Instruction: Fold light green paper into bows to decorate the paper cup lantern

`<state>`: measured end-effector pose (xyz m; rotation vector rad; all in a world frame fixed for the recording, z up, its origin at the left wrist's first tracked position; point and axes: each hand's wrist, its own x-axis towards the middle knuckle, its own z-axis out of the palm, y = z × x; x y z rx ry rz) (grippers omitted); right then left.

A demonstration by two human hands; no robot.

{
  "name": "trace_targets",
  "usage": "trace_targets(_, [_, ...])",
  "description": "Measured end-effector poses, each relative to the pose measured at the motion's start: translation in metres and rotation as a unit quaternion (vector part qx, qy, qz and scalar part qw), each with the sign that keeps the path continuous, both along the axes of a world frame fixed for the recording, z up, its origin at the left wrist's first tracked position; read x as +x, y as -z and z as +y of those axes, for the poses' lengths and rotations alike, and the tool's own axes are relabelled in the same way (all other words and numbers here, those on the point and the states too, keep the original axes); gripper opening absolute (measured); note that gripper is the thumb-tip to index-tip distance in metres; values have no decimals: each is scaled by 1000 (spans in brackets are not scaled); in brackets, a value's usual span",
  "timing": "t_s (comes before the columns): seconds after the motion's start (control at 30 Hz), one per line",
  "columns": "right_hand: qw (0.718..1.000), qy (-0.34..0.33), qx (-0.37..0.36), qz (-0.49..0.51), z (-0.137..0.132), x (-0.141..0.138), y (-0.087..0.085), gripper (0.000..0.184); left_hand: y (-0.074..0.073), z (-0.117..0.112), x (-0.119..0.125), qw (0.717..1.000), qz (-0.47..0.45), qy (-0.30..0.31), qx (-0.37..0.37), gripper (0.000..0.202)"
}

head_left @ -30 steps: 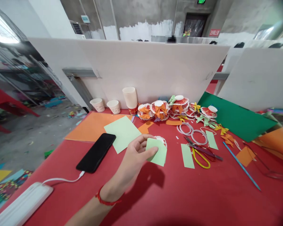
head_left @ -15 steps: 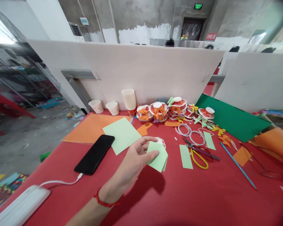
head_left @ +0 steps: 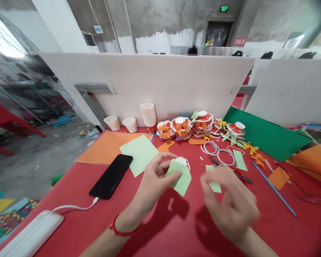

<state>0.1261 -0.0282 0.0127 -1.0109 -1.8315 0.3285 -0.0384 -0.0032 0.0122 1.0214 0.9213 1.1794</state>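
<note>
Left hand (head_left: 155, 178): pinching folded pale-green paper square (head_left: 180, 177), held above red worktop (head_left: 176, 228). Right hand (head_left: 228, 203): blurred, fingers spread, holding nothing, just right of the paper, nearer the yellow-handled scissors (head_left: 231, 171).

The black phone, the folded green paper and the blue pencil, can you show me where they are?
black phone (head_left: 111, 176), head view, middle of its dark screen.
folded green paper (head_left: 182, 180), head view, on the flat face below the left hand (head_left: 152, 184) that pinches it.
blue pencil (head_left: 274, 189), head view, middle of its shaft.
</note>
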Motion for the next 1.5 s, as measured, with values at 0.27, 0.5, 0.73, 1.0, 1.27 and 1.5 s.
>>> trace_targets(0.27, [990, -35, -109, 80, 17, -7, -1, 12, 0, -2, -1, 988, 111, -17, 104, 11])
trace_targets(0.5, [986, -73, -146, 34, 15, -3, -7, 14, 4, -5, 2, 964, 189, -31, 187, 10])
trace_targets(0.73, [979, -101, -177, -11, 15, 1, -2, 19, 1, -1, 2, 964, 187, -23, 188, 6])
trace_targets(1.0, [982, -86, -171, 8, 18, -2, 0, 22, 4, 0, -1, 984, 62, -40, 163, 12])
trace_targets(1.27, [983, -86, -161, 20, 21, 10, -9, 18, -6, -1, -11, 957, 191, 12, 217, 12])
trace_targets(1.5, [994, -80, -70, 16, 18, 5, -5, 11, 0, -2, -6, 916, 262, -3, 304, 12])
